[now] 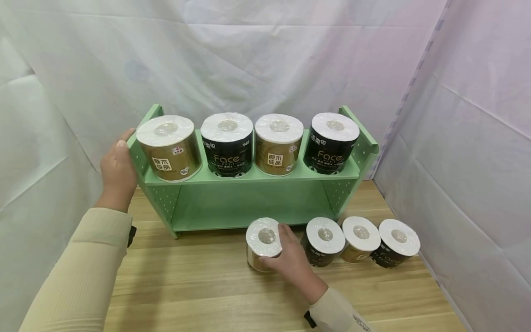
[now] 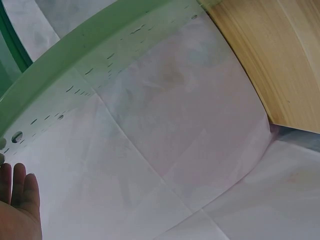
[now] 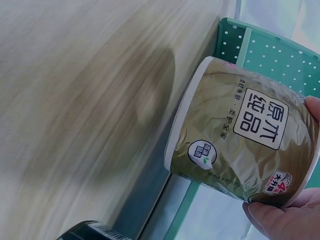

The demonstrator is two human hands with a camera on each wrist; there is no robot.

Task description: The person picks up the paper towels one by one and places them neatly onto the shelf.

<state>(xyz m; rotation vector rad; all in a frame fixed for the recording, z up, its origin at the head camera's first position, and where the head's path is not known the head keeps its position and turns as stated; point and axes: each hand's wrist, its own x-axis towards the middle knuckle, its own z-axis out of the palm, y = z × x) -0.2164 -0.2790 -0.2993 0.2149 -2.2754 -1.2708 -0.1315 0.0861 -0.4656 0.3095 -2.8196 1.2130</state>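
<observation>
My right hand [image 1: 290, 258] grips a gold-wrapped toilet roll [image 3: 240, 135] near its white top, thumb and fingers on opposite sides. Whether its base touches the table cannot be told. At the left, my left hand [image 1: 118, 168] rests against the side panel of a green two-tier shelf [image 1: 249, 203]. Its fingers look straight in the left wrist view, beside the perforated panel [image 2: 75, 75]. Along the upper tier stand a gold roll [image 1: 174, 159], a black roll [image 1: 228, 154], another gold roll [image 1: 277, 154] and another black roll [image 1: 330, 152].
Right of the held roll, on the wooden table [image 1: 199, 286], stand a black roll [image 1: 317, 253], a gold roll [image 1: 354, 251] and a second black roll [image 1: 390, 256]. White cloth [image 1: 249, 55] hangs behind the shelf and along both sides.
</observation>
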